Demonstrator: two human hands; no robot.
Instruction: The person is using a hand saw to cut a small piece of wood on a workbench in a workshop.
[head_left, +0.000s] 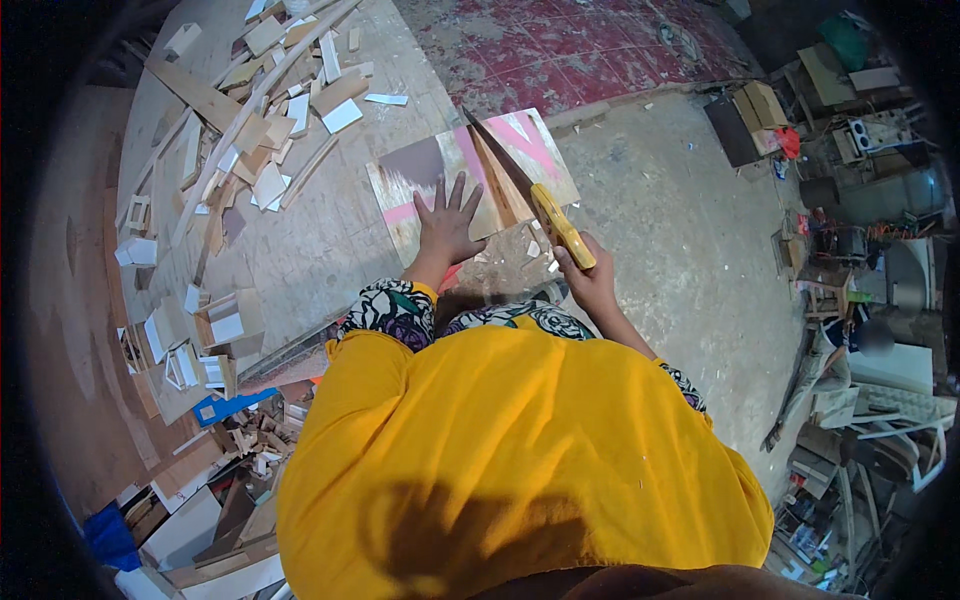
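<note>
A handsaw (549, 215) with a yellow handle and a dark, tapering blade is gripped in my right hand (592, 280), fingers wrapped round the handle's near end. Its blade slants up and left over a board (405, 232) painted in patches of pink, grey and pale wood. Whether the teeth touch the wood I cannot tell. My left hand (447, 225) lies flat on the board's left part, fingers spread. A brown wedge-shaped strip shows beside the blade. The board's left part rests on the pale worktable, and its right part reaches out past the table's edge.
Wood offcuts (268, 185) lie heaped on the worktable (330, 215) at left. More scraps (265, 440) are piled below it. Concrete floor (680, 230) spreads to the right, with red flooring (600, 50) beyond. Boxes (760, 105) and another person (845, 340) are at far right.
</note>
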